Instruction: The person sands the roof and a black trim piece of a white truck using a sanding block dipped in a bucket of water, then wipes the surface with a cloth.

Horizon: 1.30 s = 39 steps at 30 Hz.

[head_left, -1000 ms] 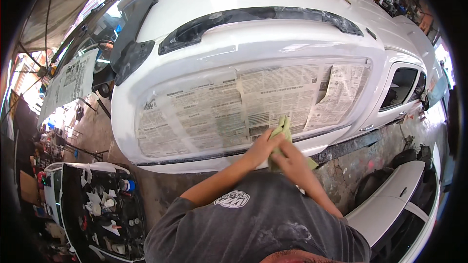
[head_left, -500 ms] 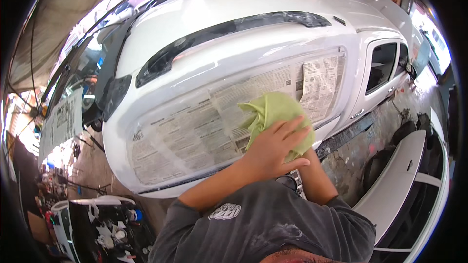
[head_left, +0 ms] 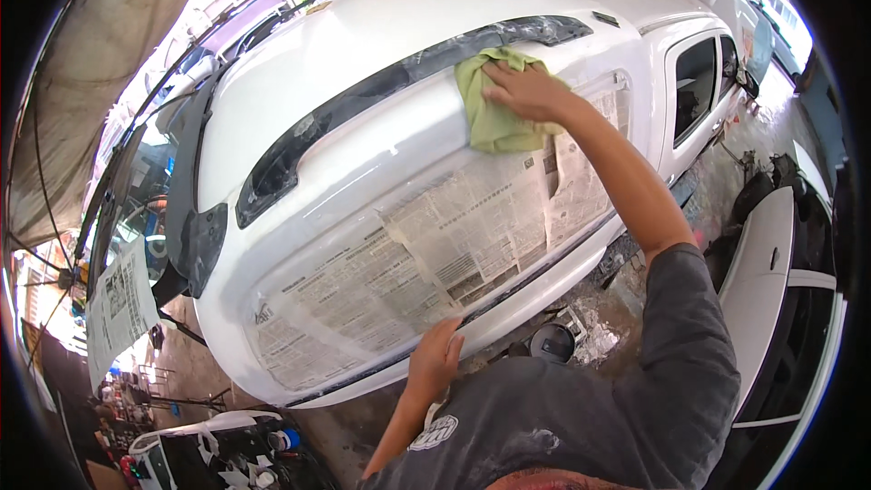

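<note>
My right hand [head_left: 535,93] presses a yellow-green cloth [head_left: 497,127] onto the white vehicle body [head_left: 399,132], just below the dark roof rail [head_left: 363,82]. The cloth hangs in folds over the top edge of the side window, which is covered in newspaper [head_left: 481,227]. Lower down, my left hand [head_left: 435,358] rests near the window's bottom edge with nothing in it, its fingers extended and the thumb apart. The fingertips of my right hand lie spread on the cloth.
A loose newspaper sheet [head_left: 122,308] hangs at the rear left. On the right stands a detached white door panel [head_left: 762,281]. Below the vehicle's side sits a round dark container [head_left: 552,343]. A cluttered black surface [head_left: 245,454] lies at lower left.
The cloth has gone from the lower window area up to the body below the roof rail, under my right hand. My left hand has come off the cloth and moved down and left.
</note>
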Each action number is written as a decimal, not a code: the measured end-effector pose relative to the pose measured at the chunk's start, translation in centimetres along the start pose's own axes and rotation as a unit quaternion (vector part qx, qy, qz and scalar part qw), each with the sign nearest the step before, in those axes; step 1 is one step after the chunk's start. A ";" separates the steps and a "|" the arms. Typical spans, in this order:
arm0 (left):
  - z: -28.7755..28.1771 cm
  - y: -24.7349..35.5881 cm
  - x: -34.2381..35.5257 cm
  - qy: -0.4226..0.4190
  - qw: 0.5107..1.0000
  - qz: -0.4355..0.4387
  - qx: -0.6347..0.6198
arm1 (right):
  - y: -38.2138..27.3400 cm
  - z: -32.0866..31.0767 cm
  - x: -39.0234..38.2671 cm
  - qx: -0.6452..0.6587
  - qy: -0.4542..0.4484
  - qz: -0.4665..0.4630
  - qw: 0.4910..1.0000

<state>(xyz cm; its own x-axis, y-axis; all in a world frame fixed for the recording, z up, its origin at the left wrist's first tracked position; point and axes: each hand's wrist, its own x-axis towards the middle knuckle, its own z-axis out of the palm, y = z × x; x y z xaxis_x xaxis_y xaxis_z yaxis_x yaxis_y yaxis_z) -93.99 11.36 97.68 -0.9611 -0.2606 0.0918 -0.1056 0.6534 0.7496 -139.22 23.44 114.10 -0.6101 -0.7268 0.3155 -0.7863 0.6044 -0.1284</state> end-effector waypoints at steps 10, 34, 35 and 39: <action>1.6 -3.4 -3.7 -0.002 0.992 -0.123 -0.024 | -0.4 0.7 6.0 0.002 -0.015 0.093 0.996; -0.1 -5.4 -7.0 0.033 0.996 -0.082 -0.014 | -29.4 6.9 6.2 0.086 0.104 -0.243 0.961; 0.0 -5.4 -6.8 0.036 0.996 -0.083 -0.014 | -29.3 7.1 5.6 0.087 0.125 -0.260 0.953; -0.9 -5.3 -7.2 0.025 0.990 -0.131 -0.032 | -27.8 8.0 4.0 0.113 0.251 -0.354 0.894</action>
<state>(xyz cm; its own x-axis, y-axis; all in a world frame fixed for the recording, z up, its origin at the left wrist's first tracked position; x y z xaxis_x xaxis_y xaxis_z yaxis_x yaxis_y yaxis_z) -86.30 9.14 93.62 -0.8885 -0.4517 -0.0809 -0.3325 0.5122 0.7919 -120.61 1.11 111.45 0.1230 -0.6290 0.7676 -0.9924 -0.0710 0.1008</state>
